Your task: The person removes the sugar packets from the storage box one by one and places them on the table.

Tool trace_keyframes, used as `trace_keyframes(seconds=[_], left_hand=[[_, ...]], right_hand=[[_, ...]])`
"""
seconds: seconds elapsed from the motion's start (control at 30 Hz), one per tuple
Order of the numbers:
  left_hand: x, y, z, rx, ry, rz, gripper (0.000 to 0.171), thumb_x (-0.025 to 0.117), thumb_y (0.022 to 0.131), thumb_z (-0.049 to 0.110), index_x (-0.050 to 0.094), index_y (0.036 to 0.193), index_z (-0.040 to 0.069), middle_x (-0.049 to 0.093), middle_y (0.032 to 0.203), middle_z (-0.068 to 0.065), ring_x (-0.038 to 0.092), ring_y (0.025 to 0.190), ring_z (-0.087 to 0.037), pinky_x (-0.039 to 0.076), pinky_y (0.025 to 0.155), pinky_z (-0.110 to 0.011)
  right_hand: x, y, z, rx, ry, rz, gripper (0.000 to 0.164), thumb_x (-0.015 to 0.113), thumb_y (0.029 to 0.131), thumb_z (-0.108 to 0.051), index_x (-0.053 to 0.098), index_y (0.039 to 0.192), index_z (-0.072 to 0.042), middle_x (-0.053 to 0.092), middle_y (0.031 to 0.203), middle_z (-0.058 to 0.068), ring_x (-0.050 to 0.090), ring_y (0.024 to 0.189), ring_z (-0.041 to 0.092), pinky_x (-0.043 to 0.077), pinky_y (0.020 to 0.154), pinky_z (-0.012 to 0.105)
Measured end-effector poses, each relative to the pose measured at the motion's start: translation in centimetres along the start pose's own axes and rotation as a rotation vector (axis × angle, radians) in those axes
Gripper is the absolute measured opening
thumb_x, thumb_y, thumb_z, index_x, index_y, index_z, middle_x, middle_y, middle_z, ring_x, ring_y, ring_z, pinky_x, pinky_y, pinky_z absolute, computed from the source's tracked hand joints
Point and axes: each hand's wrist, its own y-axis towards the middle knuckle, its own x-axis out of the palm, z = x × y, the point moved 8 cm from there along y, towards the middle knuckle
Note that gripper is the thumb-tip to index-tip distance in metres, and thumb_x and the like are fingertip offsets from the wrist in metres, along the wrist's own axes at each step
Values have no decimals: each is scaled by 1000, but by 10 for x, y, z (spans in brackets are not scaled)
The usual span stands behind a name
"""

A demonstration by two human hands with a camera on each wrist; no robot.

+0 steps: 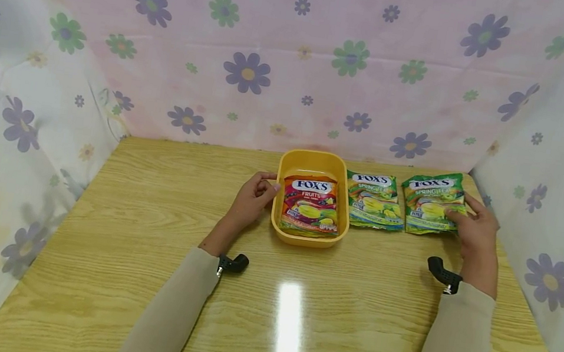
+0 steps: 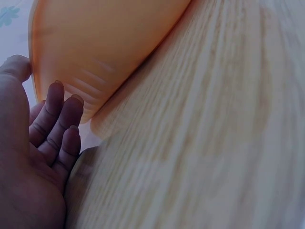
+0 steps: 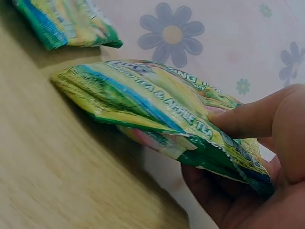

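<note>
My right hand [image 1: 478, 228] pinches a green Fox's Spring Tea candy bag [image 1: 429, 204] by its right edge, thumb on the printed front and fingers behind. In the right wrist view this candy bag [image 3: 157, 109] is tilted, its near edge between thumb and fingers. My left hand [image 1: 252, 199] holds the left side of a yellow plastic tub [image 1: 307, 242], thumb at the rim and other fingers along the outer wall, as the left wrist view also shows. Inside the tub lies a red Fox's Fruits candy bag [image 1: 309, 203], face up.
A second green Spring Tea bag [image 1: 374, 203] lies between the tub and my right hand, close by the tub's right wall. All stand near the back edge of the wooden table [image 1: 151, 278]. Flowered curtains [image 1: 289, 40] close off the back and both sides.
</note>
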Motion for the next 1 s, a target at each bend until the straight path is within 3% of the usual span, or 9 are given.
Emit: trace_keyframes(seconds=[0.07, 0.17, 0.3, 0.37, 0.57, 0.8, 1.0], left_hand=[[0, 0, 0, 0, 0, 2, 41, 62, 110, 33, 57, 144, 9, 68, 92, -9, 59, 83, -25, 49, 77, -28], [0, 0, -1, -2, -7, 1, 41, 61, 110, 32, 57, 144, 9, 67, 93, -10, 58, 84, -27, 49, 77, -28], [0, 0, 0, -11, -7, 1, 41, 61, 110, 32, 57, 144, 9, 67, 93, -10, 57, 86, -30, 47, 77, -27], [0, 0, 0, -14, -6, 0, 43, 60, 111, 30, 56, 146, 6, 67, 94, -12, 57, 87, -34, 47, 77, -26], [2, -2, 8, 8, -11, -20, 46, 57, 112, 20, 51, 150, -4, 67, 99, -28, 57, 90, -49, 45, 76, -26], [2, -11, 36, 16, -24, -32, 44, 58, 111, 16, 51, 147, -10, 67, 99, -29, 58, 91, -48, 46, 76, -25], [2, -11, 33, -13, -27, -21, 45, 58, 112, 18, 51, 148, -7, 67, 100, -29, 58, 92, -48, 46, 77, -24]], right_hand=[[-1, 2, 0, -1, -90, 27, 67, 70, 102, -7, 48, 161, -27, 57, 134, 1, 60, 93, 1, 52, 69, 13], [-3, 5, 1, -10, -234, 57, 67, 69, 103, -13, 45, 163, -30, 41, 161, 10, 57, 123, 16, 50, 83, 16], [-3, 6, 0, -23, -342, 72, 67, 66, 104, -17, 40, 165, -28, 25, 174, 10, 30, 157, 28, 46, 112, 35], [-2, 6, 0, -35, -369, 73, 67, 65, 104, -18, 38, 166, -25, 24, 174, 11, 25, 159, 31, 40, 119, 46], [1, 0, -10, -123, -522, 58, 67, 62, 106, -21, 34, 167, -18, 31, 170, 20, 30, 156, 41, 39, 117, 60], [5, -3, -17, -153, -621, 46, 67, 60, 107, -23, 33, 167, -9, 40, 162, 30, 37, 150, 49, 39, 114, 64], [12, -5, -25, -187, -659, 63, 66, 55, 106, -26, 35, 165, -3, 39, 163, 30, 38, 150, 49, 38, 115, 64]])
